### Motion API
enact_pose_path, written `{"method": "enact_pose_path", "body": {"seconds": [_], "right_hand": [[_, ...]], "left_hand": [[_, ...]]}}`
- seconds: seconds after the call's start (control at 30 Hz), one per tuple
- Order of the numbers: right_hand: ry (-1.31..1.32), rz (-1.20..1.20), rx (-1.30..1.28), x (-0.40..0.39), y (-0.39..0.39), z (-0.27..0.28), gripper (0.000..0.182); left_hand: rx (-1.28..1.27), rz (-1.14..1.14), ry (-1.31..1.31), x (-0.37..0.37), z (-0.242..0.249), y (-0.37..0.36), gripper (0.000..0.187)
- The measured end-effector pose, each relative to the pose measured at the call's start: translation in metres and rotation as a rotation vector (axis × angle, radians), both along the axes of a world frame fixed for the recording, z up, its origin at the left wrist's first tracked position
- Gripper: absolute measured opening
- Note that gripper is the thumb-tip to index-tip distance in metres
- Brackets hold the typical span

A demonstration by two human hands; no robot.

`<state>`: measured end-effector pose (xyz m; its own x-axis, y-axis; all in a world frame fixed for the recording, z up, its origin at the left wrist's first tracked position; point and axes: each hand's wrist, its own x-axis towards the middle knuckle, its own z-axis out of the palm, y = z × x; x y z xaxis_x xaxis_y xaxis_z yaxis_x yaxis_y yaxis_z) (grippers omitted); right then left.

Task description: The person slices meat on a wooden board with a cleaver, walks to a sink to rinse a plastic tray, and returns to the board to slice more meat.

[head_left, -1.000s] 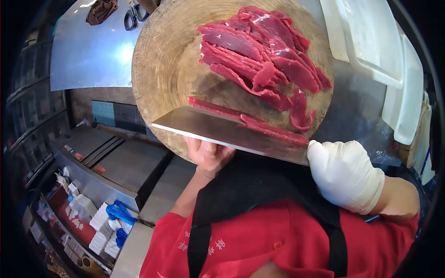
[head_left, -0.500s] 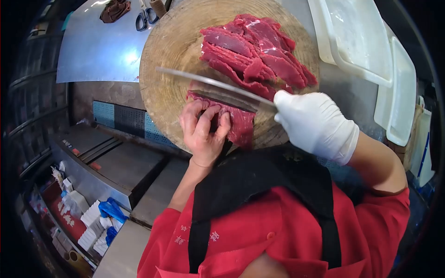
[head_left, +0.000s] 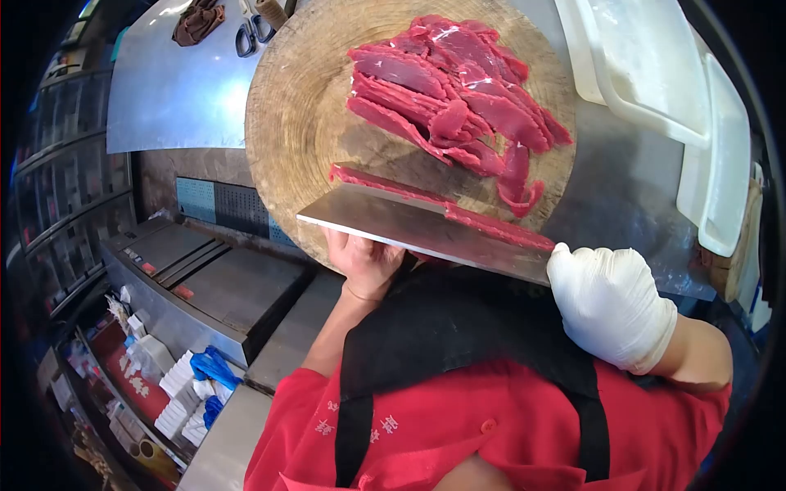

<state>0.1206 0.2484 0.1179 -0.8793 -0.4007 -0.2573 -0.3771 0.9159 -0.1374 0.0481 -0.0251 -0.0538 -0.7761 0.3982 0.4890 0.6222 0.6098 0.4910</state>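
My right hand (head_left: 614, 307), in a white glove, is closed around the handle end of a cleaver (head_left: 426, 233). Its broad blade is tilted and stretches left across the near side of a round wooden chopping block (head_left: 286, 106). Along the blade's far edge shows a strip of raw red meat (head_left: 499, 227). My bare left hand (head_left: 364, 262) is at the near edge of the block, its fingers mostly hidden behind the blade. Beyond the cleaver lies a pile of sliced red meat (head_left: 458, 90), with one curled slice (head_left: 517, 184) at its right end.
White plastic tubs (head_left: 655, 74) stand to the right of the block. At the upper left, a metal tabletop (head_left: 176, 98) bears scissors (head_left: 250, 37) and a brown cloth (head_left: 198, 22). A steel counter unit (head_left: 221, 286) is at the left, with white stacked items (head_left: 176, 385) below.
My right hand and the cleaver have moved right and toward my body, and the blade now covers my left fingers. A curled slice has appeared by the pile's right end.
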Motion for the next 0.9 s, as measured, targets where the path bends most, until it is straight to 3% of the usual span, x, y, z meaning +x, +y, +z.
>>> {"method": "enact_pose_path", "body": {"seconds": [0.1,0.17,0.23,0.3,0.37,0.47,0.5,0.57,0.6,0.63,0.73,0.83,0.9], "right_hand": [[-0.088,0.006,-0.031,-0.012,-0.002,0.001,0.013],[-0.146,0.008,-0.058,-0.025,-0.007,0.000,0.013],[-0.259,-0.072,-0.158,-0.043,-0.022,-0.003,0.016],[-0.335,-0.050,-0.308,-0.073,-0.037,-0.012,0.014],[-0.232,-0.057,-0.455,-0.087,-0.066,-0.032,0.012],[0.000,-0.121,-0.599,-0.083,-0.088,-0.047,0.015],[0.010,-0.119,-0.601,-0.075,-0.083,-0.044,0.015],[-0.126,-0.121,-0.445,-0.060,-0.065,-0.040,0.011],[-0.226,-0.131,-0.239,-0.056,-0.056,-0.031,0.011],[-0.269,-0.131,-0.219,-0.056,-0.042,-0.028,0.010],[-0.171,-0.228,-0.179,-0.057,-0.020,-0.031,0.012],[-0.017,-0.226,-0.321,-0.049,-0.017,-0.026,0.011],[-0.081,-0.197,-0.358,-0.034,-0.016,-0.012,0.010]], "left_hand": [[0.030,-0.012,-0.006,0.002,-0.001,0.000,0.048],[0.225,0.046,-0.234,0.008,-0.009,0.000,0.051],[0.188,0.007,-0.217,0.002,-0.003,0.000,0.052],[0.069,-0.012,0.014,-0.011,0.021,0.015,0.049],[0.092,0.003,0.032,-0.013,0.018,0.015,0.046],[0.278,0.041,-0.169,-0.006,0.014,0.016,0.047],[0.277,0.038,-0.159,-0.005,0.014,0.016,0.047],[0.118,0.018,0.125,-0.011,0.013,0.016,0.054],[0.131,0.017,0.167,-0.012,0.013,0.019,0.057],[0.119,0.059,0.109,-0.010,0.014,0.020,0.045],[0.074,0.115,0.056,-0.011,0.025,0.026,0.024],[0.076,0.064,0.094,-0.010,0.023,0.022,0.027],[0.059,0.052,0.058,-0.006,0.018,0.017,0.038]]}}
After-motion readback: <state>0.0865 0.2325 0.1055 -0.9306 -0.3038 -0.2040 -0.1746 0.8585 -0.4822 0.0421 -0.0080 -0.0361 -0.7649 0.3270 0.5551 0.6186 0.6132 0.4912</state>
